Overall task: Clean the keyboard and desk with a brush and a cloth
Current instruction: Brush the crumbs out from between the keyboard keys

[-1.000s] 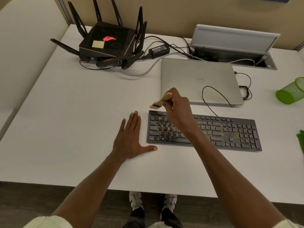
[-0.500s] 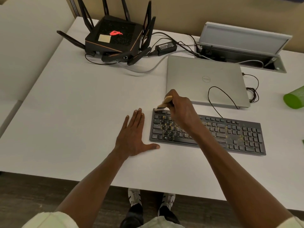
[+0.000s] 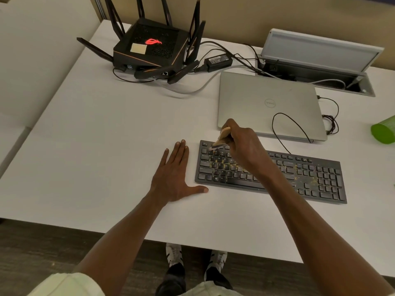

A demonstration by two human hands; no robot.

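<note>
A black keyboard (image 3: 310,176) lies on the white desk (image 3: 106,146), with yellowish crumbs scattered among its keys. My right hand (image 3: 243,146) grips a small wooden-handled brush (image 3: 221,138), whose bristles touch the top-left keys. My left hand (image 3: 175,176) lies flat on the desk just left of the keyboard, fingers straight, thumb stretched toward the keyboard's near-left corner. No cloth shows in this view.
A closed silver laptop (image 3: 267,103) sits behind the keyboard with a thin black cable looped over it. A black router (image 3: 154,50) and power adapter (image 3: 218,60) stand at the back. A cable box (image 3: 320,65) is open back right. A green cup (image 3: 383,132) lies at the right edge.
My right hand has lowered the brush from above the keyboard's back-left corner onto its top-left keys. My left hand has stayed flat in place.
</note>
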